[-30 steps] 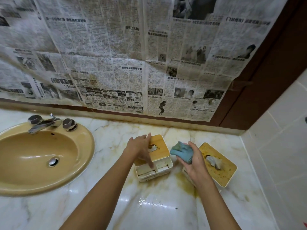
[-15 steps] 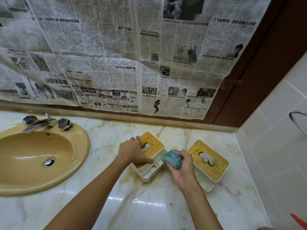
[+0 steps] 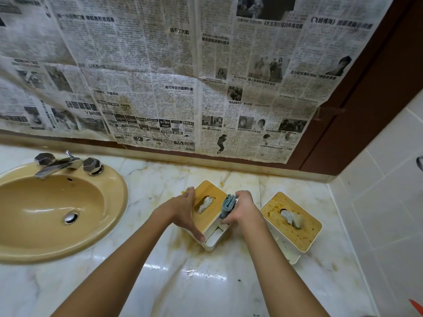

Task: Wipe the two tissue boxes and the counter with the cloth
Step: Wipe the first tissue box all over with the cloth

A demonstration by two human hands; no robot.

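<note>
Two white tissue boxes with wooden lids stand on the stained marble counter [image 3: 183,282]. The left tissue box [image 3: 211,193] has a clean lid with a tissue poking out. My left hand [image 3: 183,213] grips its left side, thumb over the lid edge. My right hand [image 3: 242,210] holds a folded blue-grey cloth [image 3: 229,205] pressed against that box's right side. The right tissue box [image 3: 295,227] sits apart to the right, its lid spotted with brown stains.
A tan sink [image 3: 45,213] with a chrome faucet [image 3: 61,164] fills the left of the counter. Newspaper sheets [image 3: 183,76] cover the wall behind. A tiled wall [image 3: 389,213] closes the right side. Brown stains mark the counter around the boxes.
My right hand has brought the cloth from in front of the left box onto its right side. The left hand keeps its grip on the box, which has turned slightly.
</note>
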